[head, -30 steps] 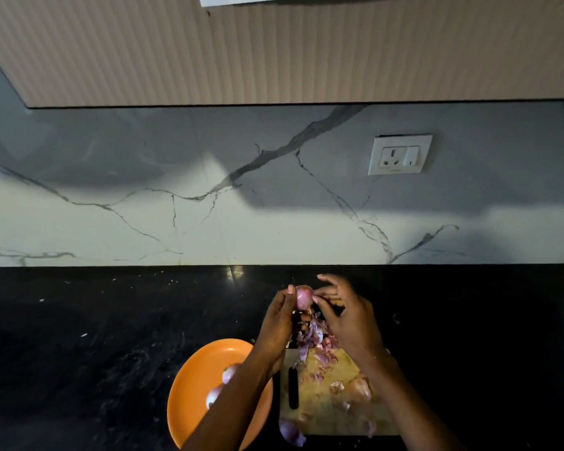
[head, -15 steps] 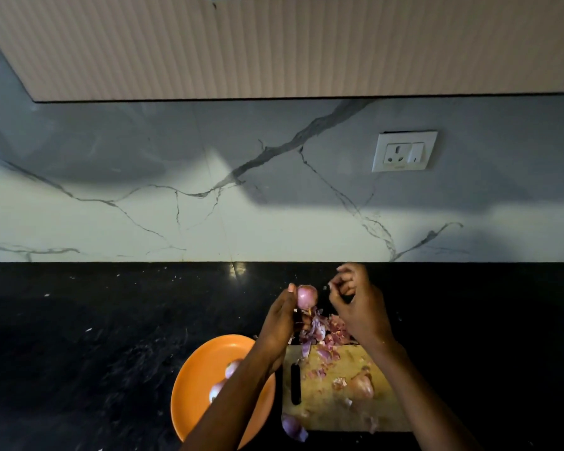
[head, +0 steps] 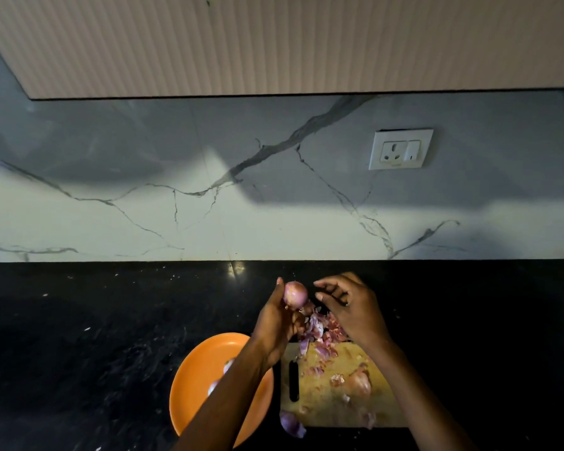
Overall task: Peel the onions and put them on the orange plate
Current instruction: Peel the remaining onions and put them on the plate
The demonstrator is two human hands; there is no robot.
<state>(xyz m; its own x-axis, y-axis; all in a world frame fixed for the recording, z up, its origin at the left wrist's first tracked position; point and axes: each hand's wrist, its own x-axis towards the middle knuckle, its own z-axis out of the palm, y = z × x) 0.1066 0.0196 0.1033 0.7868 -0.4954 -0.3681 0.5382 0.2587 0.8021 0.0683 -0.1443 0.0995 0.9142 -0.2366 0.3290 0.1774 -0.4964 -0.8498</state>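
plate (head: 192, 379) orange | onion (head: 295, 294) pink-purple | counter (head: 79, 336) speckled black | wall (head: 144, 222) grey-veined white

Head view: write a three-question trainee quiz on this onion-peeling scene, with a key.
1. True or false: the left hand holds the onion up above the counter.
2. Which lies left of the cutting board? A) orange plate B) wall socket C) kettle
3. Fill in: the unpeeled onion on the board lies under the ____ forearm.

Key: 1 true; 2 A; 3 right. The right hand hangs beside the held onion with fingers loosely curled, gripping nothing visible.
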